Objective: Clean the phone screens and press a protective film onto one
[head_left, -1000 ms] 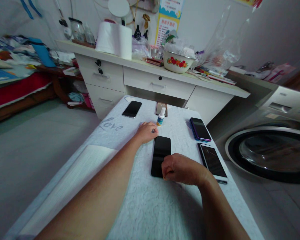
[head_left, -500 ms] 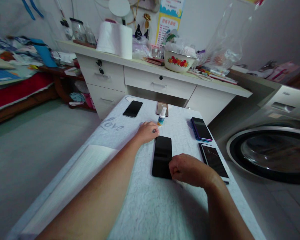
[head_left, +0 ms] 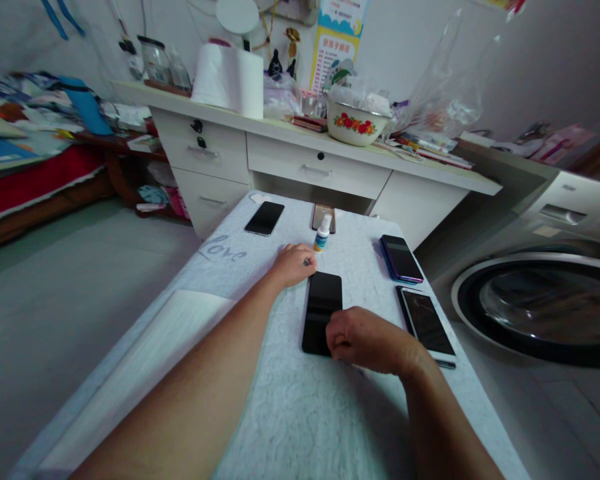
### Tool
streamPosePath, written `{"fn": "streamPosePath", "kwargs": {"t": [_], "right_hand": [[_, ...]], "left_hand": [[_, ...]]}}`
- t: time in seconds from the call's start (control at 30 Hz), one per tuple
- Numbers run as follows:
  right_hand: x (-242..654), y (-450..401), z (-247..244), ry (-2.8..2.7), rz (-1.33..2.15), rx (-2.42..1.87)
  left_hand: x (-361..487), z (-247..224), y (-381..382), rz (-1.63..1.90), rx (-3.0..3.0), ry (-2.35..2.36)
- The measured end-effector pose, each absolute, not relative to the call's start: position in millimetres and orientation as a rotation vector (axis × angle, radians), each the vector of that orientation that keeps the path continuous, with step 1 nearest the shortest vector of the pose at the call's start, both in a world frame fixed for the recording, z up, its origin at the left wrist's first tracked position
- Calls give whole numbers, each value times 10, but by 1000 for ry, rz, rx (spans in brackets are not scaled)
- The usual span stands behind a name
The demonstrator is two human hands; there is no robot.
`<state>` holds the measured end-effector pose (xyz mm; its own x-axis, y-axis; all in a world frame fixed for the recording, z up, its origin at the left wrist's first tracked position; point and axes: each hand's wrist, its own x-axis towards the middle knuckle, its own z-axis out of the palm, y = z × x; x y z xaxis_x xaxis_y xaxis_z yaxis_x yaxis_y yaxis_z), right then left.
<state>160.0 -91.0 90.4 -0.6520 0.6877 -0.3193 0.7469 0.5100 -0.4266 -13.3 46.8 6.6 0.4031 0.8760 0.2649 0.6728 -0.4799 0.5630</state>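
A black smartphone (head_left: 322, 313) lies screen up on the cloth-covered table. At its top left corner rests my left hand (head_left: 294, 264), fingers curled in; a small dark bit shows by the thumb, too small to name. My right hand (head_left: 355, 339) is closed over the lower right part of the screen, knuckles up. What its fingers pinch, if anything, is hidden. Just beyond my left hand stands a small white spray bottle (head_left: 323, 233) with a blue and yellow label.
Another phone (head_left: 265, 219) lies at the far left, and a brownish one (head_left: 325, 217) is behind the bottle. On the right are stacked phones (head_left: 401, 259) and a white-framed phone (head_left: 427, 323). A white desk (head_left: 320, 160) borders the far end; a washing machine (head_left: 545, 267) stands right.
My right hand has slid left, from the phone's right edge further onto its screen. My left hand holds its place at the top corner.
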Motion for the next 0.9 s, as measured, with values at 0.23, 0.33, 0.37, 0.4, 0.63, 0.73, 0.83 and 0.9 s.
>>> {"fn": "streamPosePath", "kwargs": {"t": [0.23, 0.33, 0.37, 0.4, 0.63, 0.73, 0.83, 0.9], "right_hand": [[1486, -889, 822, 2808, -889, 1162], [1443, -882, 776, 2876, -942, 1123], [1428, -881, 762, 2893, -966, 1118], [1413, -880, 749, 2907, -985, 1121], [1320, -881, 662, 2992, -970, 1152], [1308, -869, 621, 3019, -962, 1204], [1312, -843, 588, 3023, -894, 1326], [1318, -824, 573, 3007, -827, 1456]], "left_hand": [[-134, 51, 480, 776, 2308, 1323], [-132, 39, 495, 784, 2307, 1310], [-132, 36, 499, 783, 2306, 1308], [-131, 35, 501, 783, 2303, 1309], [-132, 60, 485, 778, 2297, 1318], [-130, 78, 478, 774, 2298, 1327], [-128, 89, 479, 755, 2298, 1338], [-129, 88, 484, 741, 2308, 1328]]}}
